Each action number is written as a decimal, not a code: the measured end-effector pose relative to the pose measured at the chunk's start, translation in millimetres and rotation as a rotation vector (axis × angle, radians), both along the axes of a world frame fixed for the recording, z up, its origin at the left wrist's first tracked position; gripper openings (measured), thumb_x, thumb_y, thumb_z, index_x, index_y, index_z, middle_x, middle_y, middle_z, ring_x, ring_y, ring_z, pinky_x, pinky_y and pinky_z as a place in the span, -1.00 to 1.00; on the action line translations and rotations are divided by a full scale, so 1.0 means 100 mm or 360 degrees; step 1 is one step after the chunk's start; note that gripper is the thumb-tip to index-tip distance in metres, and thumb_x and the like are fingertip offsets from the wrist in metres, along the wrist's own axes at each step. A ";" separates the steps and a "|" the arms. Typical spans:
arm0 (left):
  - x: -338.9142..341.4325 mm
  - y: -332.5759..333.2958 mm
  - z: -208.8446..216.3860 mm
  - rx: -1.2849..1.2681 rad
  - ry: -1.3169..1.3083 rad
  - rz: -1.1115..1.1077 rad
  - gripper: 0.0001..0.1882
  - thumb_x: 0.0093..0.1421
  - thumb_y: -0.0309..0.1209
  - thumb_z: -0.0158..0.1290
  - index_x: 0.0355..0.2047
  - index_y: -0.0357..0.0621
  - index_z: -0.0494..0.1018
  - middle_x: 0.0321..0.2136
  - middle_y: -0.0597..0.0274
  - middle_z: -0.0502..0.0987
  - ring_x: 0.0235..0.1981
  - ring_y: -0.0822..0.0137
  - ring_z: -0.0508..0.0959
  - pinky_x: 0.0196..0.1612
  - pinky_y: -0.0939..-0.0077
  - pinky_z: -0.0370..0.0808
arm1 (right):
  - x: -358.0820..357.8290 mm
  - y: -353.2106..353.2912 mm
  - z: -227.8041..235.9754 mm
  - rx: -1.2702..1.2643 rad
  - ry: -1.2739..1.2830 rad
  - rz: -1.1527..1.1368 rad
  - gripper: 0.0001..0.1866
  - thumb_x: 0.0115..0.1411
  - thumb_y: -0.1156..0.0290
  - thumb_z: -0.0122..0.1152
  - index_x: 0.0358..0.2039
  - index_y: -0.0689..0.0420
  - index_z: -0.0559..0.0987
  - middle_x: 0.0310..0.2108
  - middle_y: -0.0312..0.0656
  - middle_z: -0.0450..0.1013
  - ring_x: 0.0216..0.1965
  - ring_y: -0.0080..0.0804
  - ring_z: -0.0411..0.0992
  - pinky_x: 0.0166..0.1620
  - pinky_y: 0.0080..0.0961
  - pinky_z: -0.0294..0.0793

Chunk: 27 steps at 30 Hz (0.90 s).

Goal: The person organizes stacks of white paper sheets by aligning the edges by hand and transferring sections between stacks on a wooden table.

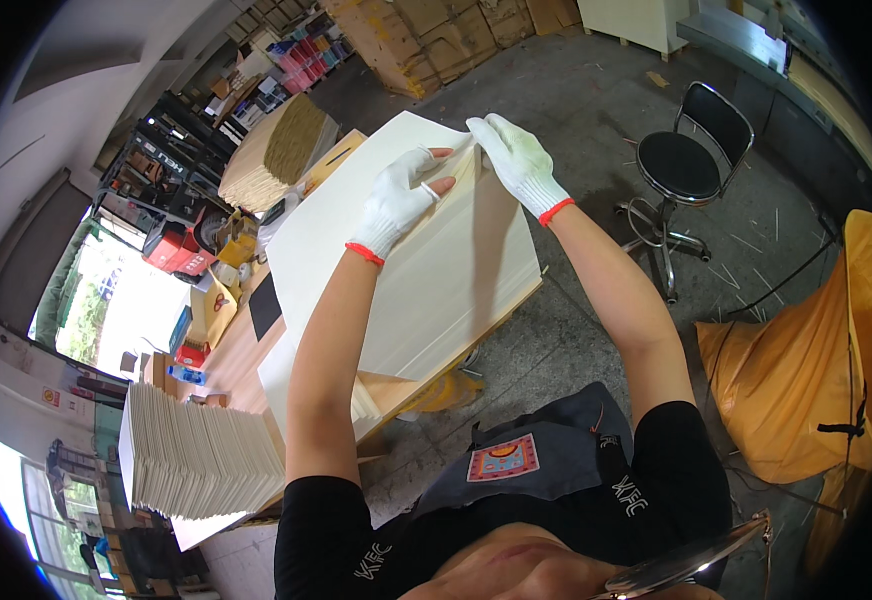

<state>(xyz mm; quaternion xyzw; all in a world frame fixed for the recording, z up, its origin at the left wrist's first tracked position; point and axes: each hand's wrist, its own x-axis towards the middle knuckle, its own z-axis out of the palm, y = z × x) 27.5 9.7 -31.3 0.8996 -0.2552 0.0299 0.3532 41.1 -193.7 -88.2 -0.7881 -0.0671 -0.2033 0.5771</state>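
Observation:
A large cream-white sheet (331,215) lies over a pile of similar sheets (436,310) on the wooden table, its far edge raised and bent. Both my hands wear white knit gloves with red cuffs. My left hand (396,200) rests on the sheet with two bare fingertips showing, stretched out and apart. At the far corner, my right hand (518,165) has its fingers pressed together around the raised edge; its thumb side is partly hidden.
A thick stack of sheets (201,450) stands at the near left of the table. Scissors (221,302) and a blue bottle (186,375) lie farther along. A black swivel chair (678,165) stands to the right, beyond an orange cover (786,370). Cardboard boxes (426,40) line the back.

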 end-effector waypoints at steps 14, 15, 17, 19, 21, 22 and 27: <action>-0.09 -0.03 -0.03 0.0113 -0.0139 0.0017 -0.56 0.31 -0.31 0.07 0.20 0.01 0.46 -0.02 0.02 0.61 -0.11 0.26 0.58 0.03 0.41 0.47 | 0.02 0.05 -0.01 -0.0092 -0.0065 -0.0132 -0.38 0.36 -0.27 -0.12 -0.33 0.12 0.47 -0.47 -0.11 0.41 -0.38 -0.21 0.38 -0.18 -0.34 0.36; -0.10 -0.03 -0.02 0.0090 -0.0083 0.0024 -0.56 0.31 -0.31 0.06 0.20 0.01 0.46 -0.03 0.02 0.61 -0.14 0.27 0.58 0.01 0.41 0.47 | 0.01 0.05 0.00 -0.0090 -0.0060 -0.0132 -0.38 0.36 -0.27 -0.12 -0.33 0.12 0.48 -0.46 -0.11 0.42 -0.38 -0.21 0.39 -0.18 -0.34 0.36; -0.14 -0.05 0.02 0.0044 0.0029 0.0039 -0.57 0.32 -0.29 0.05 0.19 0.00 0.46 -0.04 0.02 0.61 -0.18 0.29 0.58 -0.01 0.40 0.48 | -0.02 0.04 0.03 -0.0077 -0.0029 -0.0112 -0.38 0.37 -0.27 -0.12 -0.33 0.12 0.48 -0.46 -0.11 0.43 -0.38 -0.22 0.39 -0.18 -0.34 0.37; -0.11 -0.04 0.02 0.0028 0.0032 0.0035 -0.58 0.32 -0.29 0.06 0.18 0.01 0.47 -0.04 0.02 0.61 -0.18 0.25 0.59 -0.01 0.39 0.48 | -0.07 0.02 0.06 -0.0053 0.0025 -0.0074 -0.39 0.37 -0.26 -0.12 -0.33 0.11 0.48 -0.45 -0.12 0.43 -0.38 -0.22 0.39 -0.18 -0.33 0.37; -0.10 -0.03 0.00 -0.0023 -0.0102 0.0022 -0.58 0.32 -0.29 0.06 0.17 0.01 0.47 -0.04 0.02 0.61 -0.17 0.20 0.60 0.00 0.38 0.48 | -0.07 0.02 0.06 -0.0105 0.0043 -0.0067 -0.39 0.37 -0.26 -0.12 -0.33 0.11 0.48 -0.44 -0.12 0.43 -0.38 -0.22 0.39 -0.18 -0.33 0.37; -0.09 -0.02 -0.05 -0.0068 -0.0235 0.0011 -0.58 0.31 -0.29 0.06 0.17 0.01 0.47 -0.04 0.01 0.61 -0.16 0.18 0.61 0.00 0.37 0.48 | -0.06 0.02 0.06 -0.0130 0.0052 -0.0064 -0.39 0.37 -0.26 -0.12 -0.33 0.11 0.48 -0.44 -0.12 0.44 -0.38 -0.22 0.39 -0.18 -0.33 0.37; -0.12 -0.06 0.07 0.0208 -0.0079 0.0067 -0.57 0.28 -0.25 0.12 0.15 0.02 0.47 -0.02 0.00 0.61 -0.05 0.09 0.60 0.04 0.37 0.47 | 0.04 0.02 -0.03 -0.0121 -0.0016 -0.0131 -0.36 0.35 -0.30 -0.17 -0.30 0.10 0.47 -0.37 -0.01 0.47 -0.28 0.01 0.43 -0.15 -0.21 0.37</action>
